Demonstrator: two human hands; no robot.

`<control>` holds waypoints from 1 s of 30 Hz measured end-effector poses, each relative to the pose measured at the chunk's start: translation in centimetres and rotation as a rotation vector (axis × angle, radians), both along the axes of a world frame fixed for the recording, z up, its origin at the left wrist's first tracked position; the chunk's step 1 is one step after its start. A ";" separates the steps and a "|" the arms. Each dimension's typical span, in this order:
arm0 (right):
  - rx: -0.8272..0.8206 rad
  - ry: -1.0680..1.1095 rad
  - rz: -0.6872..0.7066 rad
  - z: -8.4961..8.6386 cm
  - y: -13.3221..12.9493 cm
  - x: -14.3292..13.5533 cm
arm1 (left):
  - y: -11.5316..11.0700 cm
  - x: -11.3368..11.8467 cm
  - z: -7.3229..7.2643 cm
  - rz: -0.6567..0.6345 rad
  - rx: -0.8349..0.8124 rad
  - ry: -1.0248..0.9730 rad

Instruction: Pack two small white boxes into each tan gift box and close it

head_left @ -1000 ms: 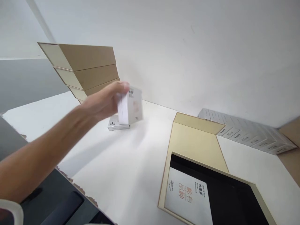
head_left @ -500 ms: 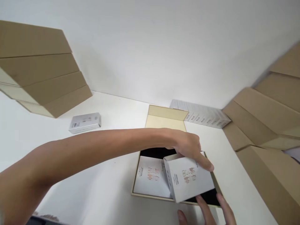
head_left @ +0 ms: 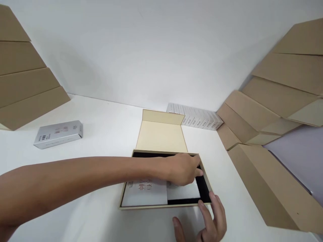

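Observation:
An open cream gift box point(head_left: 143, 207) with a black lining lies on the table, its lid folded back toward the wall. In its left part sits a white carton point(head_left: 143, 195) with reddish print, partly under my forearm. A second white carton point(head_left: 185, 193) lies flat to its right, with black lining showing along two sides. My left hand point(head_left: 184, 169) is over this second carton's far side, fingers bent near the far right corner; what they pinch is hidden. My right hand point(head_left: 208, 218) is open at the near right corner, two fingertips at the rim and the thumb apart.
A silver-white carton point(head_left: 59, 132) lies on the table at left. Several similar cartons point(head_left: 195, 116) stand in a row against the wall. Stacks of tan boxes rise at the left point(head_left: 25, 80) and the right point(head_left: 280, 97).
The second carton, tilted in my left hand before, now lies flat inside the gift box. My right hand has moved up to the box's corner. The view has shifted to the right.

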State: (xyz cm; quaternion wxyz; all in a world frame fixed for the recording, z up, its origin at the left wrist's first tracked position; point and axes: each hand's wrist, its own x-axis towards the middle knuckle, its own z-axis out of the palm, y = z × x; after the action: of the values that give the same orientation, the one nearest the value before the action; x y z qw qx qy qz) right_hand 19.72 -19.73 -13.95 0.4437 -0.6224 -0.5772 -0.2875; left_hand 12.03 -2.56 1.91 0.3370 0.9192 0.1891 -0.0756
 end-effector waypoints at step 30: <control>-0.020 0.040 -0.004 0.8 -0.2 -0.7 | 0.5 -7.8 2.1 -0.058 0.228 0.313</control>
State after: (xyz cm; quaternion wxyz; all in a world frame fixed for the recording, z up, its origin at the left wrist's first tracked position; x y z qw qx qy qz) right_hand 18.99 -19.89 -13.14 0.4484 -0.6336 -0.5699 -0.2698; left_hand 4.21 -2.05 4.00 0.1950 0.9334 0.2201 -0.2056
